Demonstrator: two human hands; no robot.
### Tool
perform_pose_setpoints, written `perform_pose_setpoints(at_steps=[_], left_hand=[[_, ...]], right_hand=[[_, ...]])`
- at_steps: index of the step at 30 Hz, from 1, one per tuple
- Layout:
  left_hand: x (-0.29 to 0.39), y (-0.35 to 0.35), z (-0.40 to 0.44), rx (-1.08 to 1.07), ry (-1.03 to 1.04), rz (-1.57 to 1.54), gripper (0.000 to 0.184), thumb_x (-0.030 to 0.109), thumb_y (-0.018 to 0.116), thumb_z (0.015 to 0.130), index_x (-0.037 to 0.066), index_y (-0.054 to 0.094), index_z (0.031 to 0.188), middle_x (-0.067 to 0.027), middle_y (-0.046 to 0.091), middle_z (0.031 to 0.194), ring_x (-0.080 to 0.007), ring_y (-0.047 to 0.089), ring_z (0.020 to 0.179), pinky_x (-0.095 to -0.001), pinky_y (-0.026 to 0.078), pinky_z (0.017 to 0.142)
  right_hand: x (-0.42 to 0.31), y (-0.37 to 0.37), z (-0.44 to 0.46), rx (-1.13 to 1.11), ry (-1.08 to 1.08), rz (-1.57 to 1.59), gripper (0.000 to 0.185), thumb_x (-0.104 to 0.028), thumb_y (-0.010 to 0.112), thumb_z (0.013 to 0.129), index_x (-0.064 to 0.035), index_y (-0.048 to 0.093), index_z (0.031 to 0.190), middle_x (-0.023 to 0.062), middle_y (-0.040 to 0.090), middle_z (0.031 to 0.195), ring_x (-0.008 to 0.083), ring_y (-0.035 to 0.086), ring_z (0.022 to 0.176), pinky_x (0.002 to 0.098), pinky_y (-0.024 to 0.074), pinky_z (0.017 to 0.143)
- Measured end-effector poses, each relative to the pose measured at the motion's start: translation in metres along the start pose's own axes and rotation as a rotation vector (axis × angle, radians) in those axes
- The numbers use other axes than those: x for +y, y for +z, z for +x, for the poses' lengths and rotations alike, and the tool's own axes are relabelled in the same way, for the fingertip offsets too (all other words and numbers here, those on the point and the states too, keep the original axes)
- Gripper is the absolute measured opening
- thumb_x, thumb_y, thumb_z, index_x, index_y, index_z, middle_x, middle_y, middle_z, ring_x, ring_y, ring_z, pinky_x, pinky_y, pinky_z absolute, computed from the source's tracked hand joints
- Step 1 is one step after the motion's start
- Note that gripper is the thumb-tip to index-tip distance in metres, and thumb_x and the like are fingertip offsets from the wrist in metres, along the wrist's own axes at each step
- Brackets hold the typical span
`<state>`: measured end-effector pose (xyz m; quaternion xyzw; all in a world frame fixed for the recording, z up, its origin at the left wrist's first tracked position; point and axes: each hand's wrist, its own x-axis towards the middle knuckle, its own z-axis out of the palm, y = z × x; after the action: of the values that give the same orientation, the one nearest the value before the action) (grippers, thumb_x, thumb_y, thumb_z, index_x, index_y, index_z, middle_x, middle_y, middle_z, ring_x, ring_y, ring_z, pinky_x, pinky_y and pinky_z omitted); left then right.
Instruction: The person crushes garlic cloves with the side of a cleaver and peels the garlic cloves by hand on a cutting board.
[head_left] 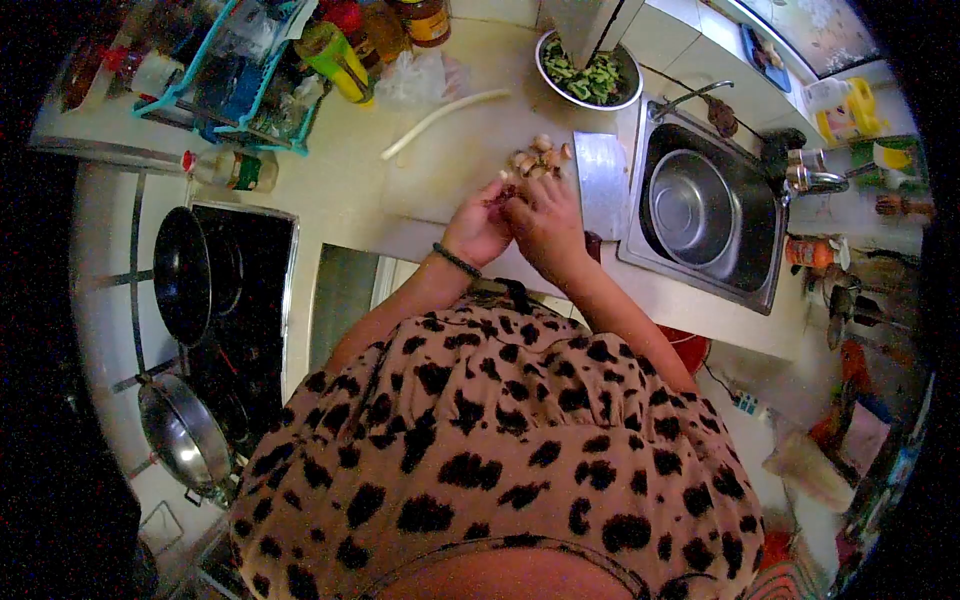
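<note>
My left hand (482, 222) and my right hand (545, 222) meet over the front of the pale cutting board (425, 190). Between their closed fingertips is a small reddish-purple garlic clove (503, 196), partly hidden by the fingers. Just beyond my right hand lies a small pile of garlic cloves (540, 156) with pinkish-white skins. To the right of the pile, a cleaver (600, 185) rests flat with its broad blade showing. A long white scallion stalk (440, 122) lies across the back left of the board.
A bowl (638, 95) of chopped greens stands at the back, near the sink (770, 285) holding a metal basin (690, 215). A bottle (235, 170) and a teal rack (225, 125) are at left, beside the black stove (265, 270) with a dark pan (182, 275).
</note>
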<state>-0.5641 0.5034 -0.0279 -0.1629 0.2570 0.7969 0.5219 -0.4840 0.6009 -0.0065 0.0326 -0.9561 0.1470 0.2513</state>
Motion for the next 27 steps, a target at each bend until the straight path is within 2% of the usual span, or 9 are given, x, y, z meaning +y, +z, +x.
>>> perform_pose_setpoints(at_steps=[5, 7, 12, 14, 17, 19, 23, 25, 27], left_hand=[[0.006, -0.037, 0.018, 0.015, 0.059, 0.071, 0.021, 0.024, 0.041, 0.097, 0.007, 0.052, 0.093, -0.0004, 0.053, 0.078, -0.0129, 0.051, 0.069, -0.0251, 0.043, 0.061], [0.009, -0.044, 0.019, -0.102, 0.083, 0.050, 0.018, 0.024, 0.042, 0.097, 0.009, 0.050, 0.091, 0.0009, 0.049, 0.074, -0.0095, 0.046, 0.063, -0.0227, 0.038, 0.054], [0.003, -0.018, -0.002, -0.036, 0.121, 0.224, 0.016, 0.024, 0.043, 0.096, 0.011, 0.051, 0.093, 0.0018, 0.048, 0.073, -0.0070, 0.043, 0.060, -0.0214, 0.033, 0.050], [0.000, -0.017, 0.000, -0.058, 0.117, 0.240, 0.015, 0.024, 0.044, 0.095, 0.011, 0.052, 0.093, 0.0014, 0.050, 0.074, -0.0071, 0.044, 0.061, -0.0213, 0.033, 0.050], [-0.003, -0.025, 0.009, 0.005, 0.085, 0.150, 0.015, 0.025, 0.045, 0.095, 0.012, 0.053, 0.092, 0.0003, 0.053, 0.077, -0.0081, 0.047, 0.062, -0.0220, 0.037, 0.052], [-0.004, -0.041, 0.022, -0.135, 0.038, 0.076, 0.027, 0.031, 0.045, 0.095, 0.009, 0.060, 0.098, -0.0065, 0.064, 0.096, -0.0187, 0.062, 0.087, -0.0347, 0.050, 0.079], [0.006, -0.059, 0.032, -0.183, 0.029, 0.024, 0.025, 0.031, 0.047, 0.094, 0.009, 0.059, 0.098, -0.0085, 0.064, 0.098, -0.0186, 0.062, 0.085, -0.0332, 0.051, 0.073], [0.012, -0.056, 0.025, -0.428, -0.005, -0.105, 0.026, 0.034, 0.048, 0.094, 0.010, 0.057, 0.096, -0.0061, 0.062, 0.086, -0.0169, 0.060, 0.076, -0.0294, 0.051, 0.063], [0.010, -0.037, 0.013, -0.239, 0.019, 0.004, 0.026, 0.035, 0.050, 0.093, 0.010, 0.057, 0.096, -0.0032, 0.058, 0.078, -0.0159, 0.057, 0.071, -0.0275, 0.049, 0.058]], right_hand=[[-0.006, -0.008, 0.000, -0.095, -0.010, 0.221, 0.025, -0.002, 0.061, 0.074, -0.0062, 0.061, 0.098, 0.0099, 0.059, 0.097, 0.0270, 0.055, 0.091, 0.0378, 0.0439, 0.079], [0.004, -0.007, 0.003, 0.065, 0.474, 0.564, 0.025, 0.000, 0.063, 0.076, -0.0035, 0.060, 0.100, 0.0105, 0.059, 0.096, 0.0230, 0.058, 0.080, 0.0327, 0.0473, 0.069], [0.024, 0.002, 0.010, 0.075, 0.319, 0.487, 0.020, 0.001, 0.064, 0.076, -0.0012, 0.059, 0.094, 0.0111, 0.058, 0.088, 0.0215, 0.058, 0.072, 0.0301, 0.0475, 0.062], [0.026, 0.004, 0.007, -0.023, 0.336, 0.510, 0.020, -0.008, 0.065, 0.072, -0.0042, 0.059, 0.091, 0.0155, 0.058, 0.088, 0.0357, 0.056, 0.079, 0.0421, 0.0461, 0.069], [0.013, 0.001, 0.006, -0.002, 0.169, 0.339, 0.023, -0.009, 0.064, 0.071, -0.0071, 0.061, 0.093, 0.0134, 0.059, 0.090, 0.0332, 0.057, 0.079, 0.0420, 0.0452, 0.071], [0.002, 0.000, 0.003, 0.016, 0.090, 0.345, 0.019, -0.007, 0.064, 0.071, -0.0070, 0.062, 0.090, 0.0114, 0.057, 0.088, 0.0311, 0.055, 0.079, 0.0404, 0.0441, 0.072], [-0.011, -0.008, 0.003, 0.013, -0.029, 0.206, 0.018, -0.005, 0.067, 0.069, -0.0090, 0.064, 0.086, 0.0086, 0.053, 0.089, 0.0276, 0.052, 0.079, 0.0377, 0.0422, 0.073], [-0.011, -0.010, 0.004, 0.011, -0.047, 0.172, 0.019, -0.005, 0.067, 0.068, -0.0092, 0.064, 0.086, 0.0087, 0.052, 0.090, 0.0284, 0.052, 0.080, 0.0372, 0.0429, 0.072], [-0.007, -0.012, 0.002, 0.133, 0.156, 0.437, 0.019, -0.006, 0.068, 0.072, -0.0069, 0.063, 0.090, 0.0072, 0.055, 0.087, 0.0236, 0.054, 0.078, 0.0327, 0.0444, 0.067]])
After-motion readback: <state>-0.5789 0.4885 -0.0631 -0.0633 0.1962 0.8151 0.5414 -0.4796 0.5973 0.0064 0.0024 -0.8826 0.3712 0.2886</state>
